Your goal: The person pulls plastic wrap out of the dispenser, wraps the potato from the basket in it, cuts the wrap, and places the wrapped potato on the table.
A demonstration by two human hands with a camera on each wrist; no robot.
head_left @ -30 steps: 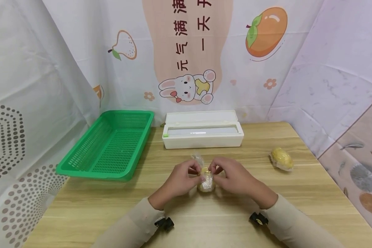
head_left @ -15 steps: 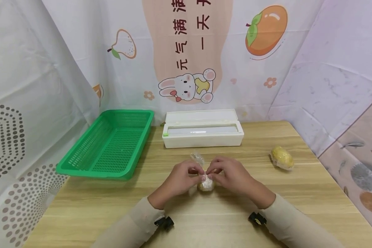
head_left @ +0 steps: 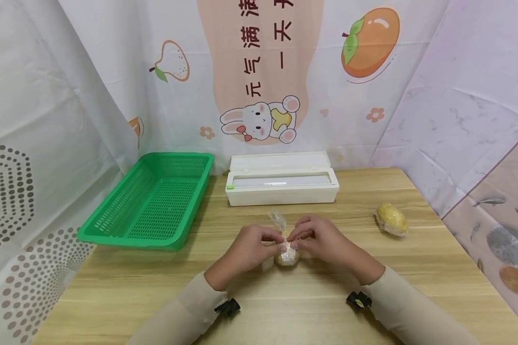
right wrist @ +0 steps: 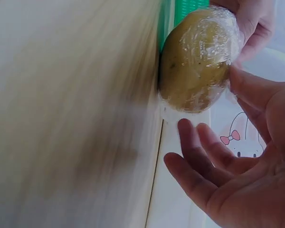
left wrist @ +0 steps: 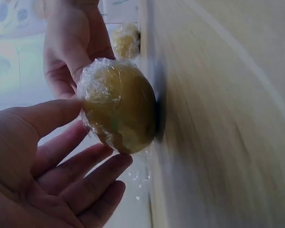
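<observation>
A potato [head_left: 287, 258] partly covered in clear plastic wrap [head_left: 278, 220] sits on the table between the two hands. My left hand [head_left: 254, 245] pinches the wrap at the potato's upper left side with thumb and index finger. From the other side my right hand [head_left: 317, 239] pinches the wrap at the top. A loose tail of film sticks up beyond the fingers. In the left wrist view the potato [left wrist: 126, 109] shows crinkled film on its upper part. The right wrist view shows the potato [right wrist: 190, 71] touching the table, with my right hand's lower fingers spread beside it.
Behind the hands stands a white plastic wrap box [head_left: 282, 194] with its lid up. A green basket [head_left: 190, 211] is at the left. Another wrapped potato [head_left: 391, 219] lies at the right of the wooden table [head_left: 414, 287]. A printed curtain hangs behind.
My hands came together over the potato's top, then parted slightly, still pinching the film. The loose film tail now stands more upright. The potato has stayed in place.
</observation>
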